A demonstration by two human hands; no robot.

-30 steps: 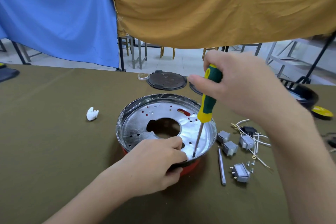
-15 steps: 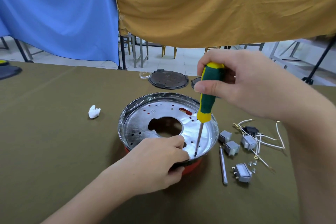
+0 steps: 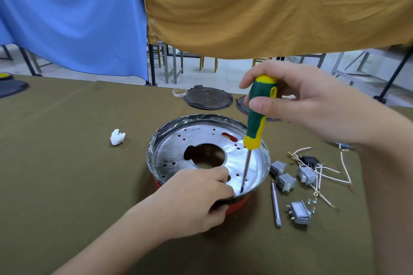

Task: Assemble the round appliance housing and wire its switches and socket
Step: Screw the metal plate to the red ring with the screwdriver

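2 drapes, blue (image 3: 71, 18) and ochre (image 3: 279, 6), hang past the table's (image 3: 67, 185) far edge at 12 o'clock. Bare cloth spreads wide from 7 to 10 o'clock. At centre sits the round housing (image 3: 178, 158), silver pan up, red base showing at its 6 o'clock rim. The left hand (image 3: 192, 203) grips that near rim, thumb outside. The right hand (image 3: 297, 102) grasps a screwdriver (image 3: 257, 118), nearly upright, tip on the pan floor close to the 5 o'clock wall. A dark lid (image 3: 207, 98) lies at 12 o'clock. At 3 to 4 o'clock crowd 4 switches (image 3: 286, 182), white wires (image 3: 330, 172), a socket (image 3: 309, 159), a bit (image 3: 275, 205) and screws (image 3: 311, 201). A white scrap (image 3: 117, 137) lies at 9 o'clock.
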